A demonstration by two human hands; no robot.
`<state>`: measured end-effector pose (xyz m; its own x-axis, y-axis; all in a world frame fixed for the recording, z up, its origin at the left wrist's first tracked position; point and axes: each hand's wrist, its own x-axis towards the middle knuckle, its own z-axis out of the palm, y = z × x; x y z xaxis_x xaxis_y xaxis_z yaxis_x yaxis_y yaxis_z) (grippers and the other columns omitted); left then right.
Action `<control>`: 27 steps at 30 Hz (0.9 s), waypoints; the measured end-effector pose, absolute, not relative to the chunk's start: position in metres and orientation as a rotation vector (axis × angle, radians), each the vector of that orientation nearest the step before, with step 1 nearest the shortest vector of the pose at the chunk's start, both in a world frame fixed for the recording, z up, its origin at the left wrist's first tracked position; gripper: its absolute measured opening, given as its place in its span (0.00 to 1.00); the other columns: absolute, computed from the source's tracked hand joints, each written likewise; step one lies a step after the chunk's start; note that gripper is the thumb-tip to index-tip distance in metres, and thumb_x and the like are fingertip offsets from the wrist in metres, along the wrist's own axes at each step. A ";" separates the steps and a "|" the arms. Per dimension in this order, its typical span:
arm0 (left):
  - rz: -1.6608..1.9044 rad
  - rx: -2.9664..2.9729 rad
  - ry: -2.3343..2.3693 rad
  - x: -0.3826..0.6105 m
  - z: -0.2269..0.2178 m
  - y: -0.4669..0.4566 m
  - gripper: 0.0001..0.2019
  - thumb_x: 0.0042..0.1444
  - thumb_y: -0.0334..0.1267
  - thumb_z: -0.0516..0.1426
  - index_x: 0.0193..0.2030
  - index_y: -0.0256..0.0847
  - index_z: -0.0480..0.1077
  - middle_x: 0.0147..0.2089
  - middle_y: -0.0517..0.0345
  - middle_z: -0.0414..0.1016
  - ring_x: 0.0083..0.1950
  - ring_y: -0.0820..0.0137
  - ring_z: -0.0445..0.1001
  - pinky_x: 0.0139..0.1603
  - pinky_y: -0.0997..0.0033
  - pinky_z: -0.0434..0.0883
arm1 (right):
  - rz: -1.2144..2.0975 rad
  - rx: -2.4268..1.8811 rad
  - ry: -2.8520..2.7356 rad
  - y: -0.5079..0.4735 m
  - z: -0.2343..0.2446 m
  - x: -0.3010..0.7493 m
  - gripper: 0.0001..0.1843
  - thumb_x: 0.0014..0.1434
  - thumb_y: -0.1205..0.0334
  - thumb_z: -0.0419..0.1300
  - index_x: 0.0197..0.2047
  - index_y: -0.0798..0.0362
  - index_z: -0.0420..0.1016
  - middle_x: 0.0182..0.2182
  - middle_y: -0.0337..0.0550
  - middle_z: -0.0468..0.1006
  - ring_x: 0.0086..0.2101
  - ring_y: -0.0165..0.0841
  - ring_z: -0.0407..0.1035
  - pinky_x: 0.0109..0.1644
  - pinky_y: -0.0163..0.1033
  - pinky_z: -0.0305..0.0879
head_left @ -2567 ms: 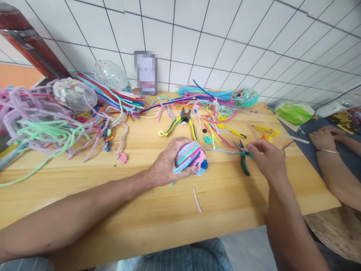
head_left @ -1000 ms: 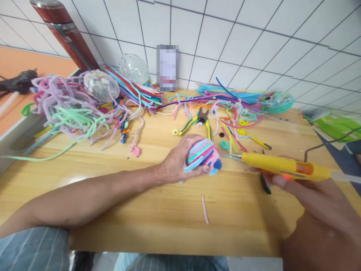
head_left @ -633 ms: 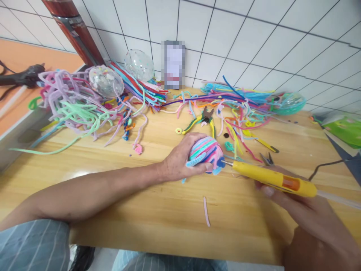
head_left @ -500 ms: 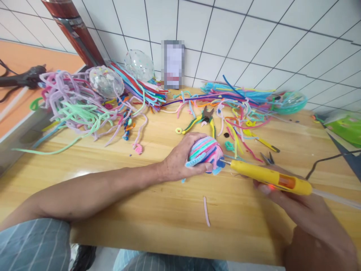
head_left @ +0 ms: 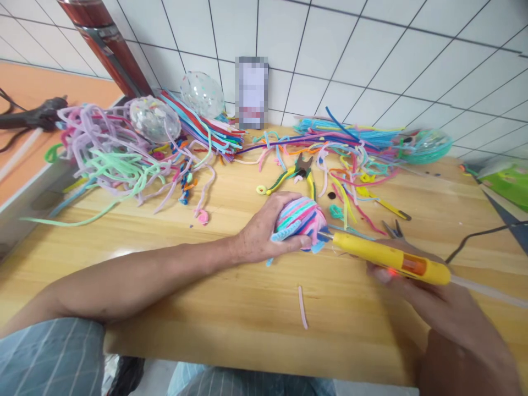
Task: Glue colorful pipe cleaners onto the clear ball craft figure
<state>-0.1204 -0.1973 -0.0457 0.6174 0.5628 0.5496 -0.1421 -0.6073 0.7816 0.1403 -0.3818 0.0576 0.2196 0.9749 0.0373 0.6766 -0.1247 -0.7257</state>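
Note:
My left hand [head_left: 268, 228] is wrapped round a ball covered in striped pipe cleaners [head_left: 303, 217], pink, blue, green and lilac. My right hand [head_left: 416, 286] grips a yellow hot glue gun [head_left: 388, 258] with a red light glowing on its side. Its metal nozzle meets the right side of the ball, at a dark blue patch. A clear glue stick [head_left: 490, 290] sticks out of the gun's back end. Just beyond the ball lie yellow-and-green cutting pliers [head_left: 302, 168] with their handles spread. A short pale pink piece of pipe cleaner [head_left: 302, 307] lies nearer to me.
Lilac and green pipe cleaners [head_left: 111, 159] are heaped at the left, beside a clear confetti ball [head_left: 155, 120]. A phone [head_left: 251, 93] leans on the tiled wall. A yellow craft knife [head_left: 385, 206] and a dark cable [head_left: 482, 236] lie at the right.
The glue gun has shifted slightly left, its nozzle moving further over the dark blue patch on the ball. My left hand holds the ball in nearly the same place.

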 end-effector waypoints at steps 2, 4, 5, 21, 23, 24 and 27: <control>1.042 1.986 0.333 -0.121 -0.047 -0.197 0.44 0.61 0.57 0.73 0.76 0.47 0.61 0.69 0.42 0.72 0.70 0.49 0.76 0.72 0.44 0.76 | 0.596 -1.854 -1.538 -0.381 0.060 0.142 0.12 0.60 0.42 0.71 0.39 0.40 0.87 0.35 0.41 0.88 0.37 0.45 0.84 0.36 0.43 0.84; 1.040 1.989 0.334 -0.121 -0.047 -0.197 0.45 0.61 0.58 0.73 0.77 0.48 0.60 0.69 0.42 0.72 0.70 0.48 0.76 0.72 0.43 0.76 | 0.604 -1.819 -1.590 -0.380 0.063 0.142 0.11 0.62 0.43 0.70 0.36 0.40 0.86 0.34 0.40 0.87 0.36 0.45 0.84 0.36 0.44 0.84; 1.040 1.990 0.332 -0.121 -0.047 -0.197 0.45 0.60 0.58 0.74 0.77 0.48 0.60 0.69 0.42 0.72 0.69 0.48 0.76 0.72 0.43 0.76 | 0.613 -1.803 -1.619 -0.380 0.064 0.142 0.10 0.63 0.44 0.70 0.35 0.40 0.85 0.33 0.40 0.87 0.35 0.44 0.84 0.34 0.44 0.84; 0.958 1.929 0.375 -0.125 -0.040 -0.200 0.45 0.60 0.59 0.74 0.76 0.46 0.61 0.71 0.40 0.73 0.70 0.48 0.77 0.75 0.41 0.74 | 0.320 -1.764 -1.794 -0.378 0.068 0.126 0.10 0.68 0.46 0.67 0.49 0.35 0.86 0.42 0.35 0.91 0.36 0.44 0.87 0.38 0.44 0.87; 0.944 1.928 0.384 -0.126 -0.039 -0.200 0.45 0.60 0.59 0.74 0.75 0.47 0.62 0.71 0.41 0.73 0.71 0.48 0.76 0.76 0.41 0.73 | 0.347 -1.754 -1.792 -0.378 0.068 0.124 0.09 0.68 0.49 0.67 0.50 0.34 0.85 0.43 0.34 0.91 0.38 0.43 0.87 0.40 0.43 0.87; 0.937 1.927 0.385 -0.126 -0.039 -0.200 0.45 0.59 0.59 0.74 0.75 0.47 0.62 0.71 0.41 0.73 0.71 0.47 0.76 0.76 0.40 0.73 | 0.375 -1.751 -1.797 -0.379 0.067 0.123 0.09 0.69 0.50 0.66 0.50 0.34 0.85 0.44 0.34 0.91 0.39 0.43 0.88 0.41 0.43 0.87; 0.926 1.921 0.379 -0.127 -0.039 -0.199 0.46 0.59 0.58 0.75 0.76 0.47 0.61 0.71 0.40 0.73 0.72 0.46 0.76 0.76 0.38 0.72 | 0.413 -1.716 -1.819 -0.381 0.064 0.121 0.09 0.71 0.52 0.64 0.52 0.34 0.83 0.47 0.34 0.91 0.42 0.43 0.88 0.43 0.43 0.87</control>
<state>-0.1268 -0.1989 -0.0388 0.6672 0.5961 0.4467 -0.1116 -0.5130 0.8511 0.1207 -0.3815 0.0635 0.0135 0.9779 0.2088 0.7919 0.1170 -0.5993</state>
